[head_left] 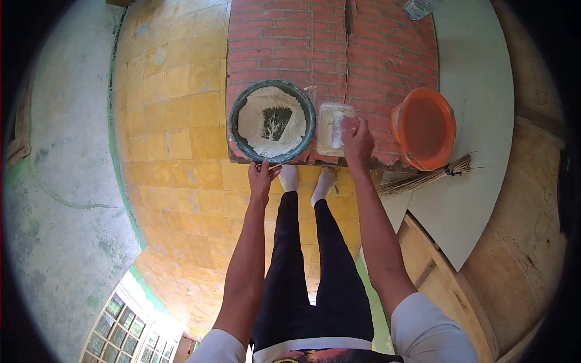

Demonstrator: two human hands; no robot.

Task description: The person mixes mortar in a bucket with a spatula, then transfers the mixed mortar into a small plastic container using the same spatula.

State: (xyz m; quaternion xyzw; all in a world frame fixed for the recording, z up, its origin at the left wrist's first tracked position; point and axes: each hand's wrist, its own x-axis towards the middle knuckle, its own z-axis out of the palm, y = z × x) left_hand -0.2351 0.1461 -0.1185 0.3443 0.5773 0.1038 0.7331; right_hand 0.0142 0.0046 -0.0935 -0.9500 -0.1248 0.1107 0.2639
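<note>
A dark green round basin [235,142] holds white powder, with a dark patch of its bottom showing in the middle. My left hand [261,178] is at the basin's near rim, fingers closed on its edge. Just right of the basin lies a shallow rectangular tray [324,130] with whitish stuff in it. Over the tray's right side, my right hand [359,142] is closed round a reddish object [349,126], with something white at its left side; exactly what it is cannot be made out.
An orange bucket [449,136] of brownish liquid stands at the right of the brick-patterned surface [284,36]. A bundle of thin sticks [423,180] lies below it. A clear plastic item [417,8] is at the top right. My feet are below the near edge.
</note>
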